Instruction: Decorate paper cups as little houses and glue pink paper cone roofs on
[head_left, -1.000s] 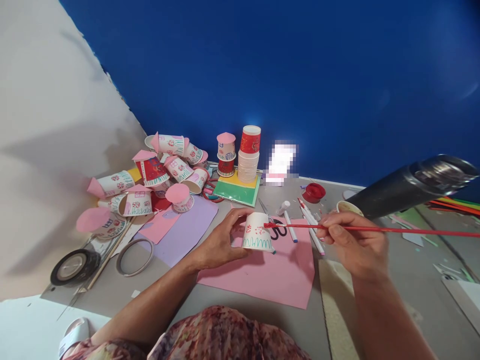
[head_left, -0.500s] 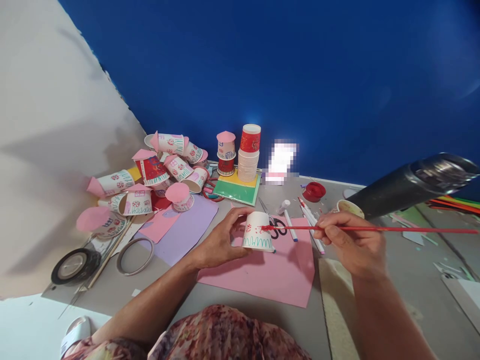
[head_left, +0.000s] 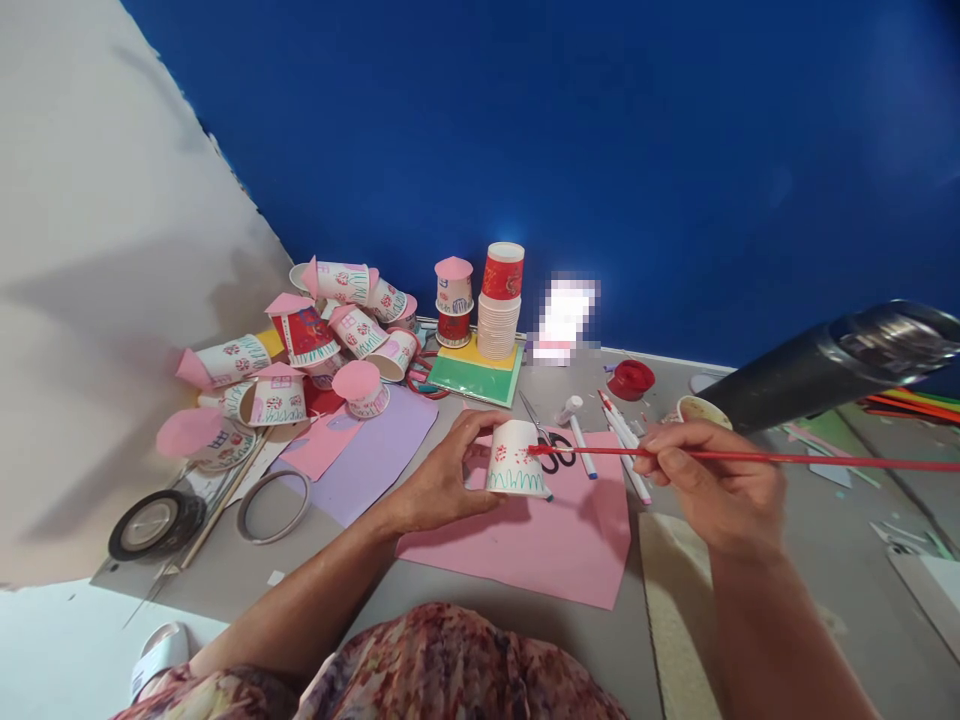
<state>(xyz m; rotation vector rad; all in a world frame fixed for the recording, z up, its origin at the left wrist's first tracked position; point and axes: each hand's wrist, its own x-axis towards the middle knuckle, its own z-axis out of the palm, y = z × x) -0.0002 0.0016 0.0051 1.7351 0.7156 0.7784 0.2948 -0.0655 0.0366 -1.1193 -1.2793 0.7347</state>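
Observation:
My left hand grips an upside-down white paper cup from its left side, over a pink sheet. Red dots and a green zigzag line mark the cup's side. In my right hand is a long red paintbrush, pinched near its front part. The brush's red tip meets the cup's right side, near the red dots. Black-handled scissors lie just behind the brush, beside a white marker.
Decorated cups with pink paper tops pile up at the left. A cup stack stands at the back. Tape rolls lie front left. A small cup and a dark cylinder are at the right.
The brush tip has shifted slightly up and to the right on the cup, and my right hand has moved a little to the right. My left hand still holds the cup.

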